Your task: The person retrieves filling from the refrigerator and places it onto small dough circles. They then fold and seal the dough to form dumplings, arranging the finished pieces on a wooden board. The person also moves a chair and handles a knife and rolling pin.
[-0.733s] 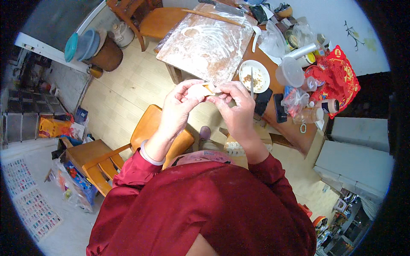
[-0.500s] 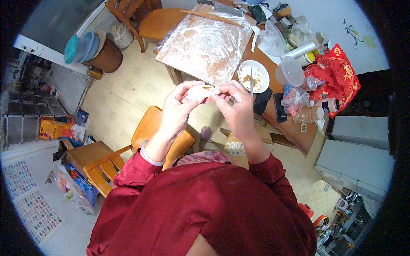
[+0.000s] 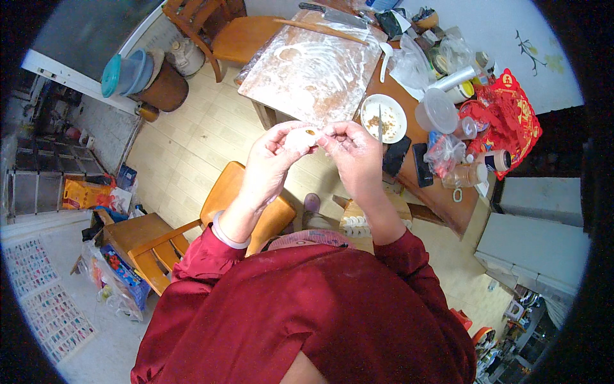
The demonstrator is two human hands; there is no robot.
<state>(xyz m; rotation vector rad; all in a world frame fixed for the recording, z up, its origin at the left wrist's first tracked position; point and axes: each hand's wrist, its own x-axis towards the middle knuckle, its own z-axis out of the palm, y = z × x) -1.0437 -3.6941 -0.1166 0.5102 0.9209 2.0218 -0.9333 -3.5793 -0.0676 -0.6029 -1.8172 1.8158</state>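
A partly closed dumpling [image 3: 298,139] sits in the fingers of my left hand [image 3: 263,165], a spot of brown filling showing through a gap in its pale dough. On its right side, the fingertips of my right hand [image 3: 355,157] pinch the dough edge. Both hands are dusted with flour and held up in front of the near edge of a floured board [image 3: 281,80]. Right of my right hand is a white bowl [image 3: 401,128] with bits of brown filling and a thin utensil lying across it. Finished dumplings [image 3: 355,226] lie in rows on a round wooden board below my right forearm.
On the table, a rolling pin [image 3: 320,30] and a cleaver [image 3: 345,18] lie at the far side. A white spoon [image 3: 385,62], plastic tub [image 3: 437,114], phone [image 3: 422,164], jars and a red bag [image 3: 511,128] crowd the right. A wooden chair [image 3: 220,192] stands at left.
The filling now shows as a rounder spot in the dumpling's gap, and my right fingers have shifted slightly along its edge. The whole view has moved a little.
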